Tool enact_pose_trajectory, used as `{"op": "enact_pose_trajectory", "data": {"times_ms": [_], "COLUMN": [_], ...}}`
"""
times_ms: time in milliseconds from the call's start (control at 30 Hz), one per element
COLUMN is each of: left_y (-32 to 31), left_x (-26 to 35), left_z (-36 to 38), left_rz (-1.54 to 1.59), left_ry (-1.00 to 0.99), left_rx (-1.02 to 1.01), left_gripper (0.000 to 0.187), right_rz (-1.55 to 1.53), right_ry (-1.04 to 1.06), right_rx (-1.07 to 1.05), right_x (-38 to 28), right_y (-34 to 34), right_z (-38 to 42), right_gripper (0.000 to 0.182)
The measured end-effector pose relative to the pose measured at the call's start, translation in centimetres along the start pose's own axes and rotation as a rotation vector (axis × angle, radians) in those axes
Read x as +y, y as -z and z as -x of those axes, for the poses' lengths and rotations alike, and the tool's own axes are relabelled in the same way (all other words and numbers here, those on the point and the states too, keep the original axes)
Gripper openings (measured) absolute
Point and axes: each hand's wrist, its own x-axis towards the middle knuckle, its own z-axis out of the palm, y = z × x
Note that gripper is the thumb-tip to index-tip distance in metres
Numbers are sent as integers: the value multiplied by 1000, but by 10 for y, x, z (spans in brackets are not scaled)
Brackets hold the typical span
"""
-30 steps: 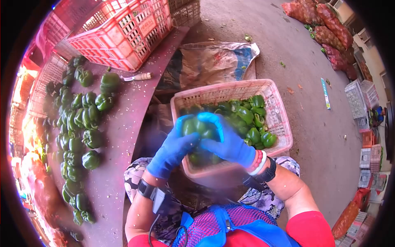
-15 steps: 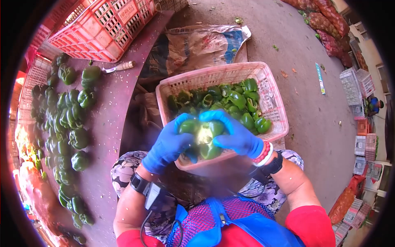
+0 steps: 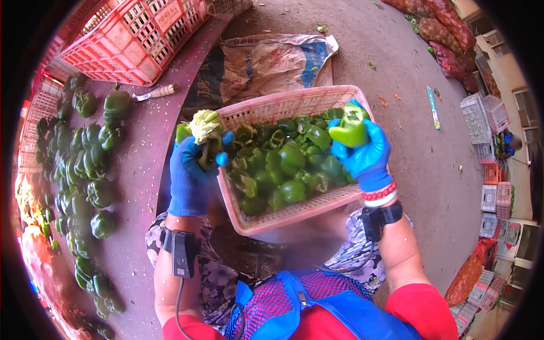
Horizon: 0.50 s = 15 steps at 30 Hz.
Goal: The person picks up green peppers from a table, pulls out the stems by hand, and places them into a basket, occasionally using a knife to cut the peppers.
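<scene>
In blue gloves, my two hands are apart on either side of a pink plastic crate. My left hand is closed around a piece of green bell pepper with its pale seed core facing up, at the crate's left rim. Another piece of green bell pepper, its cut side showing, is gripped by my right hand over the crate's right side. Below them, the crate holds many cut green bell peppers.
To the left, whole green bell peppers cover part of a reddish table. A knife lies there beside a red crate. A crumpled sack is beyond the pink crate. Stacked crates and a person are far right.
My hands were together over the crate around one bell pepper. Now they are apart, one piece in each: the left has moved left, the right has moved right and up.
</scene>
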Motion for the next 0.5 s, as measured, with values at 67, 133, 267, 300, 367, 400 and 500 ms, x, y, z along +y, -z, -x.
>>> {"op": "enact_pose_trajectory", "data": {"times_ms": [67,133,267,300,367,400,500], "left_y": [14,-11,-19,-21,-25,-27,-43], "left_x": [-11,-18,-54,-62,-54,-51,-50], "left_z": [-17,-4,7,9,16,17,20], "left_rz": [-32,-47,-595,-803,-843,-783,-201], "left_ry": [45,126,-153,-345,-302,-221,194], "left_rx": [-26,-125,-418,-464,-492,-480,-274], "left_gripper": [38,33,15,11,15,18,26], "right_rz": [905,1783,1118,1159,1144,1153,1105], "right_ry": [287,717,349,338,407,452,474], "right_rx": [203,143,-301,-261,-227,-226,-140], "right_x": [-4,20,69,83,94,94,94], "right_y": [0,2,-42,-50,-55,-55,-58], "right_z": [-4,-17,-2,5,9,8,3], "right_gripper": [70,75,75,67,55,53,48]}}
